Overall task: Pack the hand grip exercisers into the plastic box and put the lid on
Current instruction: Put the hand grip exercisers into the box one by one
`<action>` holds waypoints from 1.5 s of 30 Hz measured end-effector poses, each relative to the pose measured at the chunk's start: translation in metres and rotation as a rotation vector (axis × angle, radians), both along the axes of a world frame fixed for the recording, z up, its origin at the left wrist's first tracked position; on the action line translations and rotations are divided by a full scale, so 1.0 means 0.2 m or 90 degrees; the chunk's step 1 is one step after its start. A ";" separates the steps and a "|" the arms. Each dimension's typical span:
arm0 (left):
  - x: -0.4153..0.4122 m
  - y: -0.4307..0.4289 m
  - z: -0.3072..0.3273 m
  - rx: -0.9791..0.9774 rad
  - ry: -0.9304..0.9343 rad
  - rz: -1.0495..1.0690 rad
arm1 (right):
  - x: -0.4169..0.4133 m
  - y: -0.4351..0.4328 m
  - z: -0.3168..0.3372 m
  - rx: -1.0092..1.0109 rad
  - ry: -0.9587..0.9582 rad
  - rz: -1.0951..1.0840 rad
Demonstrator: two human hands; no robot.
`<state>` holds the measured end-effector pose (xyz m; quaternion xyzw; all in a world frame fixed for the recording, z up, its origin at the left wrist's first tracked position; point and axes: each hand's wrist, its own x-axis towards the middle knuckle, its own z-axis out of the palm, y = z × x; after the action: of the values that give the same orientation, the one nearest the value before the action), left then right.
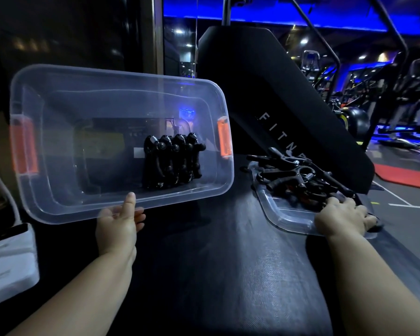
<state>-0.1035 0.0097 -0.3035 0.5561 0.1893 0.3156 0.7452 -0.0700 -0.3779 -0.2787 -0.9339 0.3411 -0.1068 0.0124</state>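
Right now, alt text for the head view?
A person's left hand holds a clear plastic box tilted toward the camera, with a row of black hand grip exercisers inside. The right hand is at a pile of more exercisers on the clear lid, on a black padded bench.

Holds the tilted plastic box (58,141) by its near rim with the left hand (118,225). Four hand grip exercisers (172,161) side by side inside. Right hand (342,218) on the pile (301,175) on the lid (289,218).

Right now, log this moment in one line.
left hand grips plastic box rim, box tilted | row of exercisers inside | right hand at pile on lid, grasp unclear
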 end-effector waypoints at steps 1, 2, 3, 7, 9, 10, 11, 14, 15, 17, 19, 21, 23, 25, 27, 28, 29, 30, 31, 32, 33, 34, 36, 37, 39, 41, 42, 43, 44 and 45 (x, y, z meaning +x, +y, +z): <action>0.00 0.00 0.00 0.000 -0.002 -0.005 | 0.00 0.00 0.00 -0.009 0.003 -0.001; 0.00 0.00 -0.01 0.000 -0.002 -0.009 | 0.00 0.00 0.00 -0.015 0.001 -0.001; 0.00 0.01 -0.01 0.001 -0.002 -0.011 | 0.00 0.00 0.01 -0.019 -0.002 -0.001; 0.00 0.01 -0.01 0.002 -0.003 -0.009 | -0.01 0.02 0.05 -0.010 -0.009 -0.001; 0.00 0.01 -0.01 0.003 -0.005 -0.009 | -0.02 0.03 0.06 -0.003 -0.008 -0.001; 0.00 0.01 -0.01 0.003 -0.005 -0.009 | -0.02 0.03 0.06 -0.001 -0.013 -0.001; 0.00 0.01 -0.01 0.003 -0.005 -0.009 | -0.02 0.04 0.07 0.003 -0.024 0.000; 0.00 0.01 -0.01 0.003 -0.002 -0.007 | -0.03 0.06 0.06 0.001 -0.060 0.028; 0.00 0.01 -0.01 0.002 -0.002 -0.006 | -0.03 0.07 0.06 -0.006 -0.068 0.041; 0.00 0.00 -0.01 0.003 -0.002 -0.006 | -0.02 0.09 0.05 -0.014 -0.079 0.065; -0.01 0.00 -0.01 0.004 -0.001 -0.004 | -0.02 0.10 0.05 -0.010 -0.097 0.095; 0.00 0.00 -0.01 0.004 0.000 -0.005 | -0.02 0.12 0.04 0.000 -0.134 0.134; -0.01 0.00 0.00 0.003 0.001 -0.006 | -0.03 0.14 0.03 -0.001 -0.170 0.170; -0.01 0.00 0.00 0.003 0.001 -0.007 | -0.03 0.17 0.02 -0.007 -0.191 0.195; -0.01 0.00 -0.01 0.004 0.002 -0.007 | -0.03 0.20 0.02 -0.004 -0.215 0.220; -0.01 0.00 -0.01 0.006 0.002 -0.005 | -0.04 0.21 0.02 0.004 -0.234 0.235; -0.01 0.00 -0.01 0.006 0.002 -0.004 | -0.04 0.22 0.03 0.018 -0.255 0.254; -0.01 0.00 0.00 0.007 0.002 -0.004 | -0.04 0.24 0.03 0.036 -0.276 0.275; -0.01 0.00 0.00 0.008 0.002 -0.006 | -0.05 0.25 0.03 0.060 -0.296 0.300; -0.01 0.00 0.00 0.008 0.002 -0.008 | -0.05 0.26 0.03 0.083 -0.316 0.326; -0.01 0.00 0.01 0.007 0.001 -0.010 | -0.05 0.28 0.03 0.105 -0.336 0.354; -0.01 0.00 0.01 0.005 0.000 -0.011 | -0.06 0.30 0.03 0.128 -0.354 0.382; -0.02 0.00 0.00 0.005 0.000 -0.009 | -0.08 0.33 0.03 0.176 -0.376 0.437; -0.02 0.00 0.00 0.004 0.001 -0.007 | -0.09 0.35 0.03 0.203 -0.379 0.460; -0.02 0.00 0.01 0.000 0.002 -0.008 | -0.10 0.40 0.02 0.265 -0.374 0.494; -0.02 0.00 0.01 0.000 0.002 -0.009 | -0.10 0.44 0.01 0.327 -0.361 0.521; -0.02 0.00 0.01 0.002 0.002 -0.008 | -0.10 0.46 0.00 0.344 -0.355 0.535; -0.02 0.00 0.01 0.002 0.002 -0.008 | -0.10 0.48 -0.01 0.354 -0.347 0.547; -0.02 0.00 0.01 0.001 0.001 -0.008 | -0.10 0.49 -0.02 0.361 -0.337 0.557; -0.02 0.00 0.01 0.000 0.001 -0.008 | -0.10 0.50 -0.02 0.368 -0.326 0.565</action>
<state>-0.1083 0.0096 -0.3012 0.5574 0.1864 0.3108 0.7470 -0.0894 -0.2774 -0.2827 -0.8906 -0.0811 -0.2159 0.3920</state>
